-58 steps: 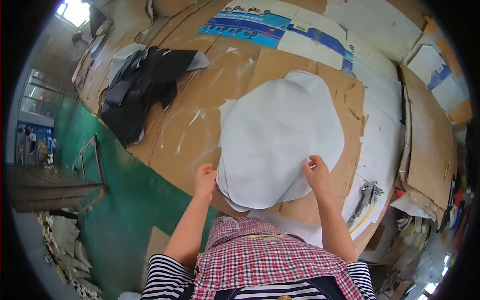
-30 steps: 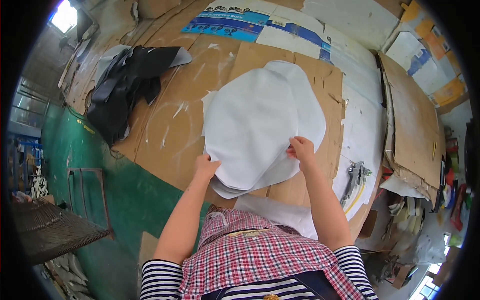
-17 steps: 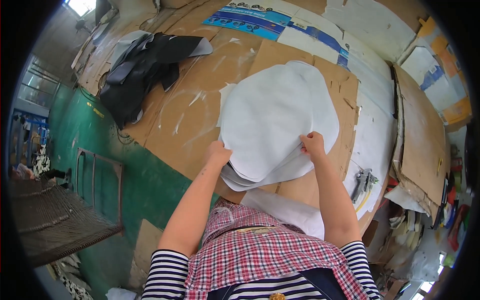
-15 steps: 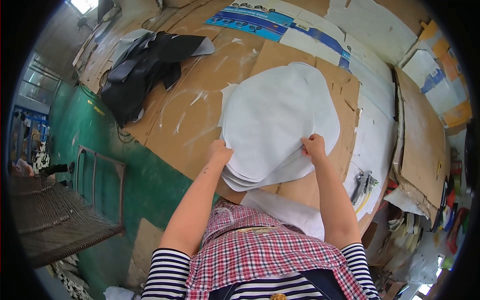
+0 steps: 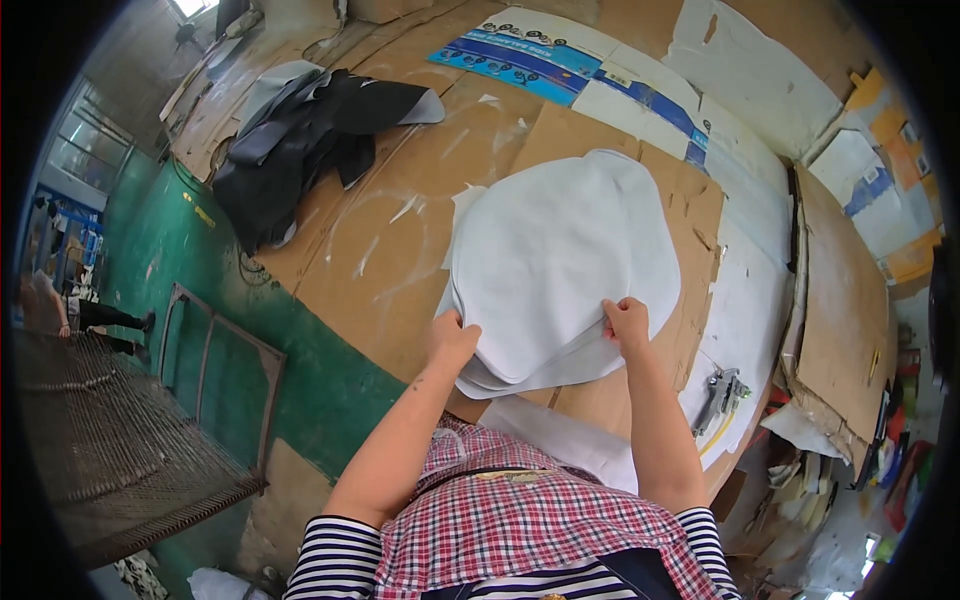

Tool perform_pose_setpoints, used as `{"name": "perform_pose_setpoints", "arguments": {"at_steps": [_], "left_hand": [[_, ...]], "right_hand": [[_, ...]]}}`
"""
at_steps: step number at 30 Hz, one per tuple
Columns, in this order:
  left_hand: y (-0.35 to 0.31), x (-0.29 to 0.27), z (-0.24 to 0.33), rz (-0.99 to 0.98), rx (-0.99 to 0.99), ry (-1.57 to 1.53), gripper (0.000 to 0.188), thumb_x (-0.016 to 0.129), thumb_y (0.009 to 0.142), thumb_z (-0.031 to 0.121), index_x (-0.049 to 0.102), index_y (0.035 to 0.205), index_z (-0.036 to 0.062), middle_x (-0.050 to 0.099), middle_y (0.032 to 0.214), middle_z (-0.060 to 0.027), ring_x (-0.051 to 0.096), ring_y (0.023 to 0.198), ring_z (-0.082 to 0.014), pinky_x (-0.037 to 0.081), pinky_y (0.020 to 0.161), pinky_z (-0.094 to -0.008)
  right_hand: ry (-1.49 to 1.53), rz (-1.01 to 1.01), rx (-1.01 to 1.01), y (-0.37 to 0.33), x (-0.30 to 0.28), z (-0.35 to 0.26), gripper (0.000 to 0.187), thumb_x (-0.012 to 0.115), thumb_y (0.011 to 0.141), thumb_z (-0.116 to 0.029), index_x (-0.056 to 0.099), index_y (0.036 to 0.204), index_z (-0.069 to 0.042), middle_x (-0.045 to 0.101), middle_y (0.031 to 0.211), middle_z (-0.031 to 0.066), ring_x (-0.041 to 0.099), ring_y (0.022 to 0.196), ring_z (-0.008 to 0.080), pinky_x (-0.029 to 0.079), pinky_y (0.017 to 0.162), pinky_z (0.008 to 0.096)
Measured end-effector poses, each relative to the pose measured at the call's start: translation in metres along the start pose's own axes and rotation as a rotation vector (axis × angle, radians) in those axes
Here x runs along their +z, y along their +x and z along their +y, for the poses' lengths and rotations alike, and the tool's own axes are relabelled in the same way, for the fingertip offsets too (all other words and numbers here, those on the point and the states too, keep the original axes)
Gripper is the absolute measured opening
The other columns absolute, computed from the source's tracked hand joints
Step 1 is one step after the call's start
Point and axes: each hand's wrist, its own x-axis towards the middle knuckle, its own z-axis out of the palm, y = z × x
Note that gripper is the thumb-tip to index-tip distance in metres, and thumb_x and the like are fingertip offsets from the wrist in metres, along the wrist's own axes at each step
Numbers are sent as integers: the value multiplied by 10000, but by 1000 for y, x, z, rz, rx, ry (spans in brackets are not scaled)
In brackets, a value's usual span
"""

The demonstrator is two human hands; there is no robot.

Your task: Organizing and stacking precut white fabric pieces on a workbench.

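A stack of pale grey-white, rounded flat sheets [image 5: 545, 255] lies on brown cardboard in front of me. They look like fabric or thin leather; the exact material I cannot tell. At the stack's near left edge, my left hand [image 5: 453, 340] pinches the rim of the upper sheet between thumb and fingers. My right hand [image 5: 627, 324] is closed on the sheet near its right side, with the fingertips partly tucked under. Along the near side, the lower sheets' edges fan out slightly. How many sheets each hand grips is hidden.
A metal spray gun [image 5: 720, 400] with a yellow hose lies right of the stack. Black cloth-like pieces [image 5: 300, 145] are heaped at the far left. Cardboard panels [image 5: 845, 310] lean at the right. A metal-framed rack [image 5: 215, 360] stands on the green floor at left, with another person beyond.
The whole view has shifted, so the table appears lower. My left hand's thumb reaches further over the sheet's edge. My right hand keeps its hold at the same spot.
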Motion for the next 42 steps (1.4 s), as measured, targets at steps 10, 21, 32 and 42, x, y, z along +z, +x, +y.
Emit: {"name": "perform_pose_setpoints", "arguments": {"at_steps": [10,21,32,42], "left_hand": [[-26,22,2,112,-281,-1013,445,645,729,70,457,1123,-18,561,1035,-136,565,903,-225,466,761,-353],[-20,43,-23,474,57,-854,499,589,748,-6,425,1218,-37,538,1129,-169,542,1007,-227,426,877,-326],[-7,33,-14,235,-275,-930,415,659,711,72,514,1085,-35,595,981,-143,577,892,-209,465,757,-323],[-10,30,-12,406,-147,-702,315,584,749,153,523,994,-36,601,943,-221,584,902,-350,446,785,-402]], "right_hand": [[-39,30,9,-6,-2,-12,260,628,787,-215,493,676,-22,509,553,55,489,394,144,404,356,272],[-632,-95,-975,-47,68,-94,156,630,728,-127,557,839,-47,577,864,124,544,852,306,456,727,398],[-717,-354,-974,-40,106,-75,137,616,717,-101,593,838,-41,584,873,104,513,873,288,458,753,380],[-705,-396,-1119,-36,120,-108,251,609,699,-68,589,949,-53,578,988,122,509,938,321,432,821,388]]}}
